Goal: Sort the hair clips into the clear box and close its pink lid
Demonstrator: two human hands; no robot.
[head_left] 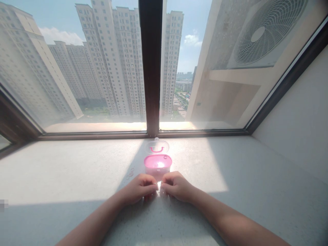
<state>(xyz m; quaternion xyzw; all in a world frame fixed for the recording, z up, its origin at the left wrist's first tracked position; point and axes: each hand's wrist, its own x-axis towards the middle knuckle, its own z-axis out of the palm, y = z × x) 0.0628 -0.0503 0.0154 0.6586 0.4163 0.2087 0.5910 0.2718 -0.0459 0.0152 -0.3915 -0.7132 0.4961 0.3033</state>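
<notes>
My left hand (pixel 143 188) and my right hand (pixel 175 186) nearly meet just in front of a pink oval box (pixel 158 169). Both are closed, thumbs pinched against curled fingers. Whatever they pinch is too small or too washed out by glare to name. The box stands uncovered, with a small dark loop (pixel 165 157) by its back right rim. Behind it lies a clear lid (pixel 156 147) with a pink handle. Several thin pale loops (pixel 131 172) rest on the sill left of the box.
A pale speckled windowsill (pixel 64 171) spreads under everything, with bright sun and shadow across it. The dark window frame (pixel 152 85) rises behind the lid. A white wall (pixel 294 119) bounds the right side. Outside are tall buildings and an air-conditioner unit (pixel 266 32).
</notes>
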